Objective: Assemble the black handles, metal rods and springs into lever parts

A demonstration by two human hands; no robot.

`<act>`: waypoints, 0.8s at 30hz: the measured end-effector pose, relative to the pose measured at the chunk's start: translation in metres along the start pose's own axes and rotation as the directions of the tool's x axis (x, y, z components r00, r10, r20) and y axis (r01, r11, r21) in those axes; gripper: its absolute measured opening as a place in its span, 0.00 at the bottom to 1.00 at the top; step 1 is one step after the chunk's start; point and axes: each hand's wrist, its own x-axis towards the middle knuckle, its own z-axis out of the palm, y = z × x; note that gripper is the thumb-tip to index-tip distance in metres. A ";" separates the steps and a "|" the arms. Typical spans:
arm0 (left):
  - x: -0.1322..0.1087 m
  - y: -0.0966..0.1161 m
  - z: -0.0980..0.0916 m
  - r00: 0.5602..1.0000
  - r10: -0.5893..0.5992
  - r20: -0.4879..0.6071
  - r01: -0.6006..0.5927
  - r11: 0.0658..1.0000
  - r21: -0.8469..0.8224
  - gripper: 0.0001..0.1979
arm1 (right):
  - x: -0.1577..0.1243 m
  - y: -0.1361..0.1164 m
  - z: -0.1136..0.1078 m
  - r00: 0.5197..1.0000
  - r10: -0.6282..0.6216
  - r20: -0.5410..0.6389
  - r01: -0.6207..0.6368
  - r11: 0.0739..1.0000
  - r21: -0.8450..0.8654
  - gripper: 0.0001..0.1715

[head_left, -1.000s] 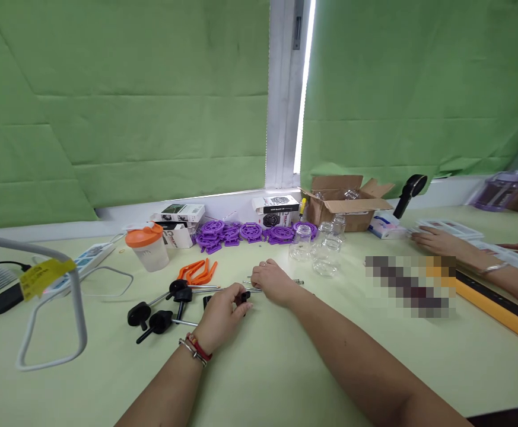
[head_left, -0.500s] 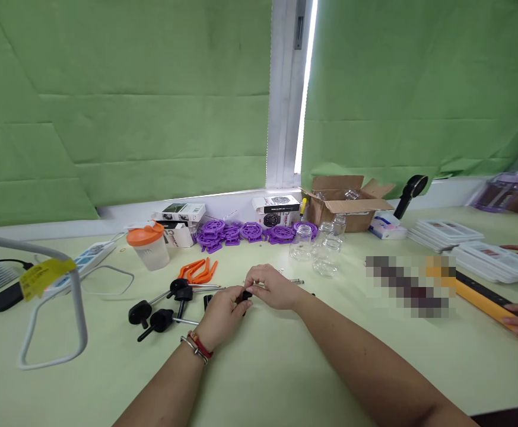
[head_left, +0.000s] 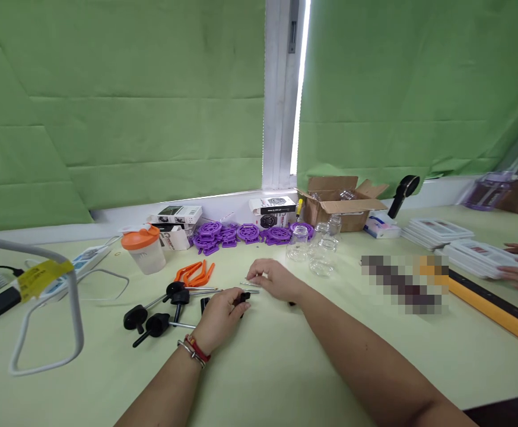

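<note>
Two hands have drawn apart since half a second ago: the left hand [head_left: 219,313] keeps its grip closed on a small black plastic knob [head_left: 243,296] just above the pale green tabletop [head_left: 285,367], while the right hand [head_left: 273,280] has moved back, fingers pinching at thin metal pins [head_left: 250,286].

Bare forearms, no sleeves; the left wrist [head_left: 193,350] wears red and silver bracelets.

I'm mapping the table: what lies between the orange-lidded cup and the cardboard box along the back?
In the head view, between the orange-lidded cup and the cardboard box lie small printed boxes and a row of purple plastic wheels.
</note>
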 end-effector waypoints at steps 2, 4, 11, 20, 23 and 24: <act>0.000 0.000 0.000 1.000 0.001 0.002 -0.001 1.000 -0.001 0.08 | 0.000 0.009 -0.019 0.982 0.105 -0.158 -0.095 0.993 0.069 0.07; 0.000 0.000 0.000 1.000 0.003 0.005 -0.003 1.000 -0.001 0.08 | -0.005 0.021 -0.039 0.933 0.218 -0.287 -0.191 0.974 0.119 0.09; 0.000 0.001 0.002 0.998 0.029 0.064 -0.023 0.996 -0.085 0.09 | -0.049 0.068 -0.062 0.816 0.536 -0.215 -0.545 0.838 0.020 0.10; -0.001 0.002 0.000 0.994 0.050 0.100 -0.040 0.994 -0.104 0.09 | -0.059 0.081 -0.047 0.807 0.584 -0.086 -0.590 0.792 -0.158 0.08; -0.002 0.004 0.001 0.992 0.050 0.114 -0.038 0.994 -0.102 0.08 | -0.058 0.082 -0.045 0.814 0.578 -0.063 -0.579 0.796 -0.176 0.08; -0.002 0.005 0.000 0.991 0.051 0.120 -0.039 0.994 -0.101 0.08 | -0.058 0.082 -0.045 0.817 0.574 -0.056 -0.574 0.799 -0.179 0.08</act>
